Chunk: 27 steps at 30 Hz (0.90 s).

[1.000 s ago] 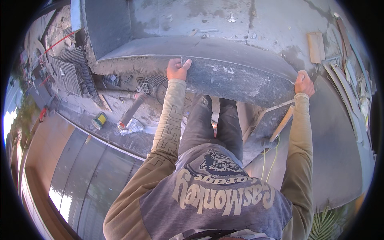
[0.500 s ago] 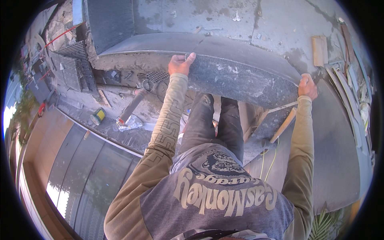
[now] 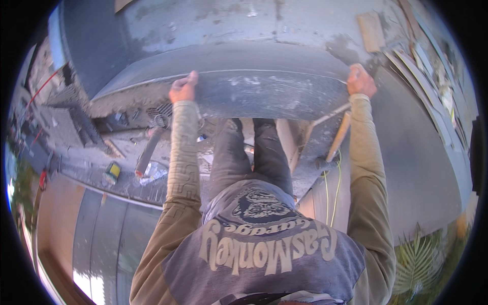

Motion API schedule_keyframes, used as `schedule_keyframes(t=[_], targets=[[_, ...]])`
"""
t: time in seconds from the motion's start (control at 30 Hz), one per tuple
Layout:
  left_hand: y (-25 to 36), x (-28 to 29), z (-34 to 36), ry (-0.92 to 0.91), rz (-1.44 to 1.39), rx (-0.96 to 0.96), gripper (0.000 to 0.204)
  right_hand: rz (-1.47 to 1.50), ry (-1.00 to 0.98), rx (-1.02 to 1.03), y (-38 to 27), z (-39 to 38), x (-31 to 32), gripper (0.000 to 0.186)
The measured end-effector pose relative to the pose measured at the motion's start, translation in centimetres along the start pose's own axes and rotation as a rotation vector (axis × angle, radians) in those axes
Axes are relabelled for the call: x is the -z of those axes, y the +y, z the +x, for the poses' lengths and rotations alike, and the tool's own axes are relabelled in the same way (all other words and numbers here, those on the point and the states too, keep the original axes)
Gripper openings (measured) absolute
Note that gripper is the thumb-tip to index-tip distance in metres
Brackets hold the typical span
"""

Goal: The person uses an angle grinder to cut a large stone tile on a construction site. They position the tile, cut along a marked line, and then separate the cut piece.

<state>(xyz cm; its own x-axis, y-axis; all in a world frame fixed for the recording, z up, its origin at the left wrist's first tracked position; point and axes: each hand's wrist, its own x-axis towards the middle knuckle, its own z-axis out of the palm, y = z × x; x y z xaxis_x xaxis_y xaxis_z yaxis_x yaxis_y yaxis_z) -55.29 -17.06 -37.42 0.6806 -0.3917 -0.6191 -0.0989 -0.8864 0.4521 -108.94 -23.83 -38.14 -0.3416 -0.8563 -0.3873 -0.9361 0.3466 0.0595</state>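
A long dark grey slab strip (image 3: pixel 264 94) with whitish smears on its face spans the space before me, above my legs. Its upper edge runs along the rim of a wide dark grey slab surface (image 3: pixel 229 58); whether the two touch I cannot tell. At the strip's left end my left hand (image 3: pixel 184 89) is closed on its upper edge, thumb on top. My right hand (image 3: pixel 362 82) grips the right end, fingers curled over the corner. The fingers behind the strip are hidden.
Below the slab at left lie a grey pipe (image 3: pixel 147 152), a yellow-green can (image 3: pixel 112 173) and dark ribbed panels (image 3: pixel 66 122). A wooden batten (image 3: pixel 338 137) and a yellow cord (image 3: pixel 339 188) are near my right forearm. A large dark sheet (image 3: pixel 417 157) and long strips (image 3: pixel 424 96) lie farther right.
The view has turned, so the surroundings sit farther left. The strip now looks more level, its right end higher relative to its left. Both hands keep their hold.
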Motion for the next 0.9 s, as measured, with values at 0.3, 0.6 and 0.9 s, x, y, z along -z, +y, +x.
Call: schedule_keyframes(t=[0.3, 0.6, 0.9], targets=[[2.7, 0.2, -1.5, -0.088, -0.071, 0.158, 0.039, 0.187, 0.127, 0.115, -0.3, -0.7, 1.5, 0.021], [2.8, 0.5, -2.4, -0.109, 0.035, 0.242, 0.06, 0.357, 0.456, 0.419, -8.3, -4.3, 4.3, 0.032], [2.9, 0.0, -2.3, -0.169, 0.046, 0.205, 0.071, 0.221, 0.492, 0.212, 0.1, 0.1, 0.8, 0.041]])
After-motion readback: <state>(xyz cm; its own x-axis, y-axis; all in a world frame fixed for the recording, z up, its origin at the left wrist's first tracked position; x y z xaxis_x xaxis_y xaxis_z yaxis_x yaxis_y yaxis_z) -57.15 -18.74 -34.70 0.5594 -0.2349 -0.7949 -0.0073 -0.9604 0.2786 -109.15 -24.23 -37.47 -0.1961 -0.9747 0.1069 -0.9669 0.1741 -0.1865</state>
